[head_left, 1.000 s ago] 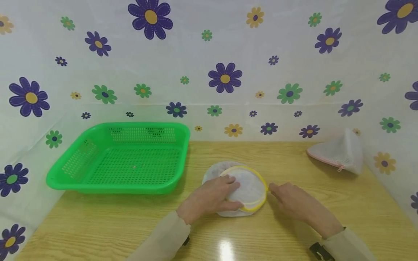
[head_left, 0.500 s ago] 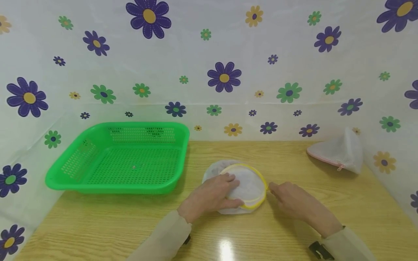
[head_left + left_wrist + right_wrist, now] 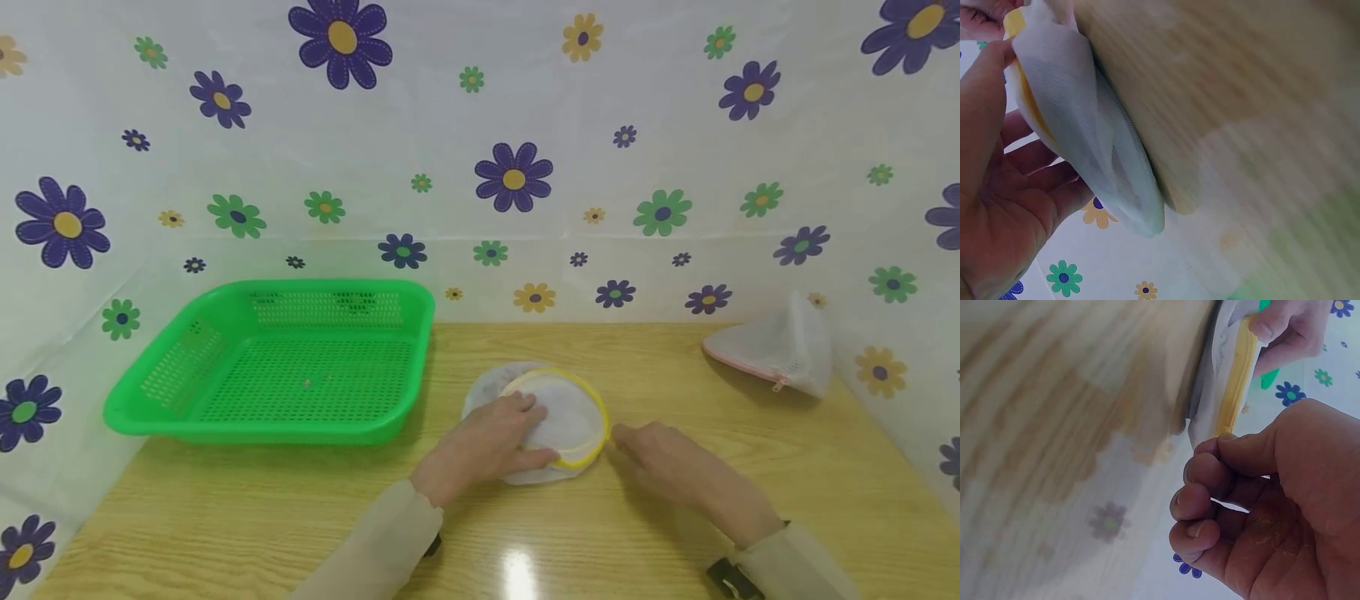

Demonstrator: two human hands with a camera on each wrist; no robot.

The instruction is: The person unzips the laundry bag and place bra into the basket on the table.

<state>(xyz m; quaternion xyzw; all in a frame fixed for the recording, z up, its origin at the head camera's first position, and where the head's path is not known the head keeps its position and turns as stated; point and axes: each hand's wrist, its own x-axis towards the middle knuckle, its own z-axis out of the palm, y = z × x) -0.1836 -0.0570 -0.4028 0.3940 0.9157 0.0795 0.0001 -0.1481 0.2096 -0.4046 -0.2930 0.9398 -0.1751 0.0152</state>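
Bag (image 3: pixel 568 417) lies left of right hand (image 3: pixel 663 458), zip end (image 3: pixel 1227 422) nearest it. I see right hand pinching that end, left hand (image 3: pixel 483 442) spread on top.

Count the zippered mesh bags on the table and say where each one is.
2. The yellow-zippered mesh bag lies mid-table with the left hand resting on it; the pink-zippered mesh bag sits at the back right of the table. No others show.
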